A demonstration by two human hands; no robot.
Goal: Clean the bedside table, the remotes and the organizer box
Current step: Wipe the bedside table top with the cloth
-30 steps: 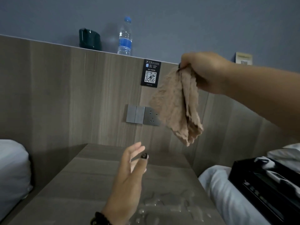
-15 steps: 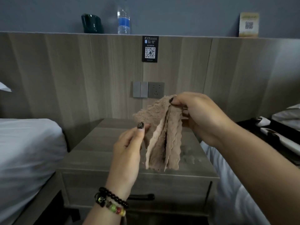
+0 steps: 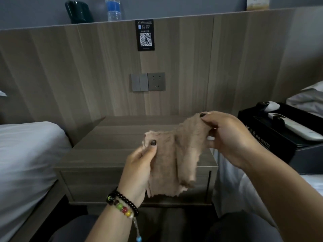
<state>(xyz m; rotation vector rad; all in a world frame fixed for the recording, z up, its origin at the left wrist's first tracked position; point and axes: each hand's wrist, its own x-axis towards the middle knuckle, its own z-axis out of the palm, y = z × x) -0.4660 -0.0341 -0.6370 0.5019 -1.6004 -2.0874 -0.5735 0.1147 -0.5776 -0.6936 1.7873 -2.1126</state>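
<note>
1. Left hand pinches the near corner of the cloth, thumb on top and fingers behind; beaded bracelets ring that wrist.
2. Right hand grips the far corner, thumb and forefinger clamped on the edge, held a little higher than the left.
3. The cloth is stretched between the two hands in the air, its lower edge hanging loose in front of the drawer.
4. Behind and under it is the worktop, a wood-grain bedside table against the panelled wall; any wet patch is hidden or too dim to tell.
5. To the right, on a bed, sits the black box, with white remotes lying in it.
6. Another bed flanks the worktop on the left.
7. On the wall: a switch-and-socket plate and, above it, a QR sign.
8. Up on the ledge stand a dark mug, a water bottle and a small card, partly cut off by the frame.
</note>
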